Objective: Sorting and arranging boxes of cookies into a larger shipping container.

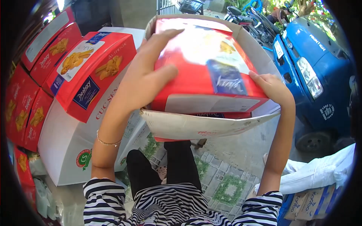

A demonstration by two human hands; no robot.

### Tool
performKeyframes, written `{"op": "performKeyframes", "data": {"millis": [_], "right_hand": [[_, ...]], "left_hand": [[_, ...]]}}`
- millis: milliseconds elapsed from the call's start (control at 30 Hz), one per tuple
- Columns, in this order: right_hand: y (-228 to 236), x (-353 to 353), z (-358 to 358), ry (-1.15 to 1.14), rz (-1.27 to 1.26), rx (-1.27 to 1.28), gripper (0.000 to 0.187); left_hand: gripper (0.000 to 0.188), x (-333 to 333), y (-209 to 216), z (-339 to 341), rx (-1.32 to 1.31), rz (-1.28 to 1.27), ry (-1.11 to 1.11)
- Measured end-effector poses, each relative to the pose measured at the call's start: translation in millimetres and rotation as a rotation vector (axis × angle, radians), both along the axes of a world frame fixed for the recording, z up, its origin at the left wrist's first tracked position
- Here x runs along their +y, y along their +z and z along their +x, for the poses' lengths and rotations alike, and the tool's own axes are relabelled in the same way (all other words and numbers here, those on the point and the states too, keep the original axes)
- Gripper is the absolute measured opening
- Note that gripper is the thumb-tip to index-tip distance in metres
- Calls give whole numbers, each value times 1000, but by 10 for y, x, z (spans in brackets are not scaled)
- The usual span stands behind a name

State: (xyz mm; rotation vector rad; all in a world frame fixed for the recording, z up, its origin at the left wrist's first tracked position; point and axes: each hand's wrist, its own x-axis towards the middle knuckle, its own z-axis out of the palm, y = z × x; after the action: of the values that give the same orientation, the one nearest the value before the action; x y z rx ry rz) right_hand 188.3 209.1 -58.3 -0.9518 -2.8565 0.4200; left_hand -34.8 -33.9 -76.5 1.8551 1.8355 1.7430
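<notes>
In front of me, a red biscuit box (188, 84) with a blue label and a cookie picture sits tilted in the mouth of an open white carton (200, 126). My left hand (141, 75) grips its left side, thumb and a finger stretched over the red surface. At the right end, my right hand (273, 88) holds it with the thumb on its top edge; the other fingers are hidden. Below the held box, a strip of another red box (222, 115) shows inside the carton. Glare washes out part of the held box's top.
To my left, a red box (100, 69) rests on a large white carton (68, 150), with more red boxes (28, 105) stacked beside it. A blue truck (301, 56) stands at the right, motorbikes (250, 22) behind. White sacking (320, 169) covers brown packages (311, 203) at lower right.
</notes>
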Motion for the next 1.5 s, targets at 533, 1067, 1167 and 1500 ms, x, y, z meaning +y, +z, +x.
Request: {"op": "performKeyframes", "data": {"millis": [533, 1067, 1167, 1500], "right_hand": [[-24, -121, 47, 26, -92, 36, 75], [-28, -134, 96, -81, -194, 107, 73], [-80, -160, 90, -82, -210, 106, 71], [-14, -42, 32, -11, -603, 95, 63]], "left_hand": [[35, -111, 15, 103, -2, -250, -73], [30, -99, 30, 118, 216, -281, 26], [31, -135, -19, 86, 227, -279, 18], [34, -133, 25, 94, 201, -300, 18]]}}
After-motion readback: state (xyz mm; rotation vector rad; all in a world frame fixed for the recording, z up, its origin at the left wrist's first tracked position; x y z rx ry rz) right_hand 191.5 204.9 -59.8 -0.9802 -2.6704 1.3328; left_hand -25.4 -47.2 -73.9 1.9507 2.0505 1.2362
